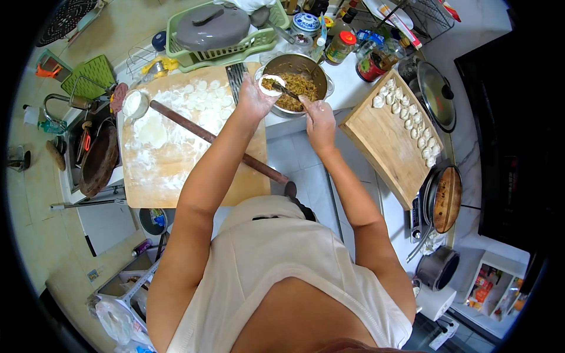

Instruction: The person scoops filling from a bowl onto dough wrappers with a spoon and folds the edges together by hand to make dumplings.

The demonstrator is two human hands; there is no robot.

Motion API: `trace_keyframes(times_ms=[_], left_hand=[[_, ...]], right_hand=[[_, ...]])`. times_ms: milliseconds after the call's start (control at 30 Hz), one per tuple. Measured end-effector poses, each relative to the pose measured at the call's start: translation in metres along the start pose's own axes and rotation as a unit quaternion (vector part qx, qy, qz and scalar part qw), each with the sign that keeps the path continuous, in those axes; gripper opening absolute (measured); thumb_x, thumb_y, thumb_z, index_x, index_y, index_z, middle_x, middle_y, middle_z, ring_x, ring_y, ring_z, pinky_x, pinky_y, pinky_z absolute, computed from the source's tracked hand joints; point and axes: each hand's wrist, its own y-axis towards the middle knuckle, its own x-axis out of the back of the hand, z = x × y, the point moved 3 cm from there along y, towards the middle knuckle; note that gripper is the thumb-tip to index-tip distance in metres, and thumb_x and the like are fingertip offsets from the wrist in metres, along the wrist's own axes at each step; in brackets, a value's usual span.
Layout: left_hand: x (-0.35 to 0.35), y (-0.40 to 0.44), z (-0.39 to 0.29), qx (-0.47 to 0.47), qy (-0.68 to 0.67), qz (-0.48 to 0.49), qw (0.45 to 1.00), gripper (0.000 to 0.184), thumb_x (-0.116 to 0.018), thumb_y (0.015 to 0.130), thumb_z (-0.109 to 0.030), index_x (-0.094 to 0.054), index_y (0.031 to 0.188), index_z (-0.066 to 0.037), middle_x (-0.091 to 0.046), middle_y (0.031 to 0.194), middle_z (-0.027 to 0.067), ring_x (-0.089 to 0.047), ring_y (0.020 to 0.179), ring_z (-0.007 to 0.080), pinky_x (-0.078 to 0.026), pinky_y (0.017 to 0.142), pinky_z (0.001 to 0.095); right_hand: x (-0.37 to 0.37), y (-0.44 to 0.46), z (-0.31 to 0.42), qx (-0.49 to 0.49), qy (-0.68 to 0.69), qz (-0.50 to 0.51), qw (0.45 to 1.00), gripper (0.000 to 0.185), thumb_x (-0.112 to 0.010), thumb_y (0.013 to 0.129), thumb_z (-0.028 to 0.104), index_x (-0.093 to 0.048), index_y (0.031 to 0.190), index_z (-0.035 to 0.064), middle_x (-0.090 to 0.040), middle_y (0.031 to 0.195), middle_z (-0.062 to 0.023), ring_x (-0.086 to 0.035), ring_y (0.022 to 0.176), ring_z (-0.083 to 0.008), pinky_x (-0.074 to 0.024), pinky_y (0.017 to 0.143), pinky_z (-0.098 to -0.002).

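Note:
My left hand [253, 101], dusted with flour, holds a round white dumpling wrapper [265, 80] over the left rim of a metal pot [327, 88]. Some brown filling [270, 84] sits on the wrapper. My right hand [321, 119] is closed around a dark, narrow utensil [288, 91], whose tip reaches to the wrapper; its exact kind is hard to make out. Chopped brown filling [299, 84] lies in the pot beneath. Left of my left forearm, more flat wrappers [203, 97] lie on a floured wooden board [138, 188].
A long rolling pin [182, 122] crosses the board, its end overhanging the right edge. A flour bowl [136, 104] stands at the board's left. Folded dumplings [412, 117] line a wooden tray [388, 150] at right. Jars [341, 47] and a green basket [226, 50] stand behind.

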Motion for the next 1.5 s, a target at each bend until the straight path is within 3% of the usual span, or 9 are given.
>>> trace_keyframes(times_ms=[367,467,567,767,867,1000,1033,1133,1500], left_hand=[[0.002,-0.002,-0.018,-0.01,-0.014,-0.056,0.998,0.082,-0.019,0.093,-0.061,-0.027,0.136,0.007,-0.034,0.14,0.0251,-0.033,0.131,0.0381,-0.025,0.109,0.0499],[0.012,0.0,-0.021,-0.038,0.031,-0.04,0.998,0.08,-0.018,0.093,-0.06,-0.028,0.135,0.007,-0.037,0.138,0.0248,-0.035,0.129,0.0377,-0.027,0.108,0.0495],[0.004,-0.011,-0.017,-0.022,0.025,-0.012,0.999,0.078,-0.018,0.094,-0.059,-0.03,0.135,0.006,-0.038,0.138,0.0247,-0.036,0.129,0.0374,-0.028,0.108,0.0498],[0.012,-0.019,-0.02,-0.037,0.033,-0.029,0.998,0.076,-0.018,0.094,-0.058,-0.032,0.134,0.005,-0.04,0.135,0.0243,-0.038,0.127,0.0373,-0.03,0.106,0.0505],[0.029,-0.014,-0.042,-0.06,-0.038,-0.06,0.996,0.074,-0.019,0.095,-0.057,-0.033,0.133,0.006,-0.041,0.134,0.0241,-0.04,0.125,0.0377,-0.031,0.105,0.0507],[0.048,-0.02,-0.058,-0.083,0.01,-0.07,0.994,0.072,-0.022,0.095,-0.055,-0.034,0.131,0.005,-0.043,0.132,0.0236,-0.042,0.123,0.0374,-0.033,0.105,0.0504],[0.051,-0.021,-0.057,-0.085,0.014,-0.07,0.994,0.072,-0.023,0.095,-0.055,-0.033,0.133,0.005,-0.041,0.134,0.0242,-0.041,0.124,0.0382,-0.033,0.105,0.0516],[0.057,-0.026,-0.052,-0.071,0.031,-0.082,0.994,0.071,-0.025,0.095,-0.056,-0.033,0.133,0.004,-0.042,0.133,0.0237,-0.042,0.124,0.0382,-0.034,0.104,0.0522],[0.071,-0.026,-0.051,-0.066,0.054,-0.074,0.994,0.068,-0.023,0.095,-0.055,-0.038,0.13,0.001,-0.047,0.129,0.0219,-0.045,0.121,0.0372,-0.036,0.102,0.053]], right_hand=[[0.018,-0.009,0.008,0.048,-0.034,-0.007,0.998,0.04,-0.059,0.075,-0.004,-0.065,0.111,0.0124,-0.051,0.073,-0.0101,-0.051,0.07,-0.0269,-0.0437,0.062,-0.0349],[0.023,-0.002,0.014,-0.054,0.027,-0.02,0.998,0.028,-0.057,0.083,0.003,-0.065,0.108,0.008,-0.056,0.074,-0.0118,-0.054,0.07,-0.0238,-0.0448,0.064,-0.034],[0.007,0.0,0.013,-0.281,0.246,0.028,0.927,0.021,-0.053,0.088,0.009,-0.067,0.103,0.0045,-0.059,0.071,-0.0083,-0.053,0.064,-0.0146,-0.0418,0.06,-0.0293],[-0.014,-0.004,-0.005,-0.417,0.322,0.069,0.847,0.022,-0.053,0.088,0.014,-0.067,0.098,0.0005,-0.054,0.065,0.0003,-0.045,0.059,-0.0064,-0.0378,0.055,-0.0242],[-0.004,0.002,-0.012,-0.393,0.313,0.037,0.864,0.022,-0.053,0.088,0.014,-0.067,0.098,0.0003,-0.053,0.065,0.0005,-0.044,0.059,-0.0062,-0.0369,0.054,-0.024],[-0.017,0.017,-0.028,-0.161,-0.044,0.035,0.985,0.02,-0.051,0.085,0.014,-0.066,0.09,0.0014,-0.065,0.074,-0.0135,-0.062,0.065,-0.0267,-0.0477,0.06,-0.0378],[-0.029,0.02,-0.03,-0.154,-0.109,0.106,0.976,0.017,-0.05,0.083,0.012,-0.063,0.081,0.0018,-0.065,0.081,-0.018,-0.063,0.074,-0.035,-0.0495,0.066,-0.0448],[-0.07,0.02,-0.046,-0.077,-0.179,0.155,0.969,0.016,-0.049,0.083,0.01,-0.061,0.076,0.0032,-0.064,0.078,-0.0168,-0.063,0.074,-0.0331,-0.0498,0.066,-0.045],[-0.078,0.023,-0.058,-0.203,-0.022,0.174,0.963,0.021,-0.05,0.083,0.015,-0.069,0.087,0.0055,-0.067,0.084,-0.0166,-0.063,0.083,-0.0327,-0.0487,0.077,-0.0409]])
